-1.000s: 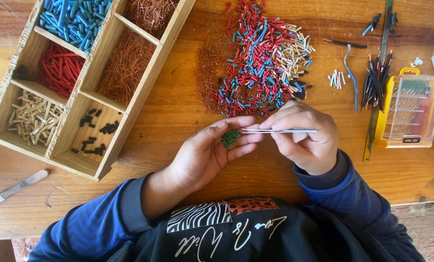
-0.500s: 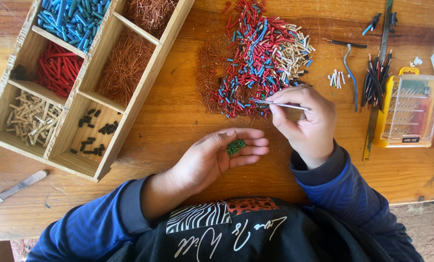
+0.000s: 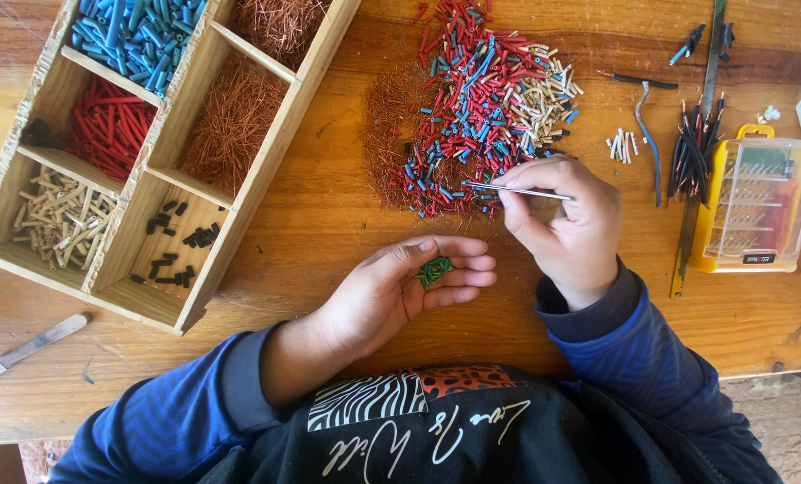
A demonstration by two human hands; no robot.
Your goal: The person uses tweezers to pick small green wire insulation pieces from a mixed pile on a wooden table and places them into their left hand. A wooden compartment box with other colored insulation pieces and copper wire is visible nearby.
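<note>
1. The wooden bench (image 3: pixel 329 215) has bare wood open between the wooden tray (image 3: pixel 266 170) on the left and the yellow case (image 3: pixel 759 202) on the right; both hands work in that gap, close to the near edge.
2. The left hand (image 3: pixel 400 287) lies palm up on the bench, its fingers loosely curled and half open, cupping a few green sleeve pieces (image 3: pixel 434 271).
3. The right hand (image 3: pixel 566 224) has its fingers pinched shut on metal tweezers (image 3: pixel 512 190), whose tips reach the near edge of the mixed pile (image 3: pixel 472 108) of red, blue and cream bits and copper strands (whether the tips hold a piece cannot be told).
4. Tray compartments hold blue pieces, red pieces, cream pieces, black pieces and copper wire.
5. A small brush (image 3: pixel 28 345) lies near the left edge.
</note>
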